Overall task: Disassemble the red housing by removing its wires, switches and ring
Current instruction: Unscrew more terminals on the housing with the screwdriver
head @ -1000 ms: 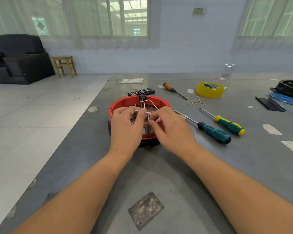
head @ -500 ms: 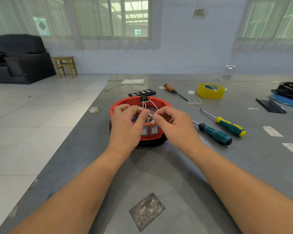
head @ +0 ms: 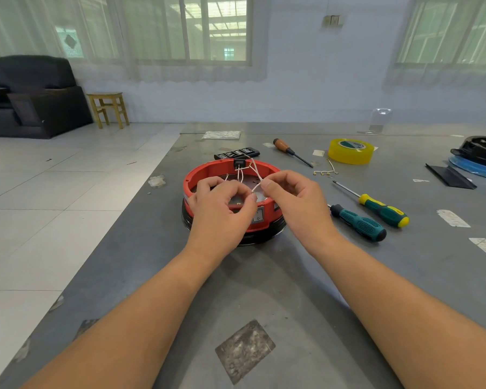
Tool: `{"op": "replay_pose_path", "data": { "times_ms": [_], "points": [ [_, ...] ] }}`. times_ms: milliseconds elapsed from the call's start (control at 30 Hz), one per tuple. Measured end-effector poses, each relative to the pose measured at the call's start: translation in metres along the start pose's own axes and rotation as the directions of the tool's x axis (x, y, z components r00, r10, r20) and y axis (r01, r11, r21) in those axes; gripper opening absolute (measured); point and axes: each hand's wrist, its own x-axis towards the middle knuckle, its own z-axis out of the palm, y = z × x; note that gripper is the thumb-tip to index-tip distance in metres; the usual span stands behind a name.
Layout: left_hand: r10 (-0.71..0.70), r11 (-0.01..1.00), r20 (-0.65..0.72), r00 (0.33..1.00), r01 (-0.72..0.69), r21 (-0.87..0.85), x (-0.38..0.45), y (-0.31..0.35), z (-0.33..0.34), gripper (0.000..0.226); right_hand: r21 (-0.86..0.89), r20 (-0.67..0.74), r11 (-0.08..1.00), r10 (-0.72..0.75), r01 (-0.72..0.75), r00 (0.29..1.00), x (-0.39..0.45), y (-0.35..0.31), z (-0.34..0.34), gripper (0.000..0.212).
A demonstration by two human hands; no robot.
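Observation:
A round red housing on a black ring base sits on the grey table just beyond my hands. A black connector is fixed to its far wall, with thin white wires running from it toward me. A rocker switch shows in the near wall. My left hand hovers over the housing's near left side and pinches a wire end between thumb and fingers. My right hand pinches the white wire above the housing's near right edge. The two hands' fingertips nearly meet.
Two green-handled screwdrivers lie to the right. Farther back are a wooden-handled screwdriver, a yellow tape roll, a loose bunch of wires, a black bit case. A black part on a blue disc sits far right. The table edge runs along the left.
Both hands have lifted up and back from inside the housing, drawing the white wire out and up. The switches on the near wall became visible.

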Motion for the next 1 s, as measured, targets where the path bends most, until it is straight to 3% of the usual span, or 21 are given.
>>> {"op": "replay_pose_path", "data": {
  "times_ms": [367,567,1000],
  "points": [
    [-0.115,0.993,0.008,0.993,0.115,-0.011,-0.002,0.008,-0.004,0.01,0.04,-0.014,0.999,0.03,-0.029,0.999,-0.002,-0.001,0.005,0.01],
    [-0.179,0.98,-0.036,0.983,0.175,-0.095,-0.002,0.014,-0.006,0.023,0.031,0.005,0.999,0.014,-0.014,1.0,-0.004,-0.001,0.007,0.009],
    [-0.153,0.982,-0.066,0.986,0.145,-0.118,-0.004,0.02,-0.005,0.01,-0.075,0.028,0.995,-0.063,0.065,0.998,-0.005,0.004,0.003,0.006]
  ]
}}
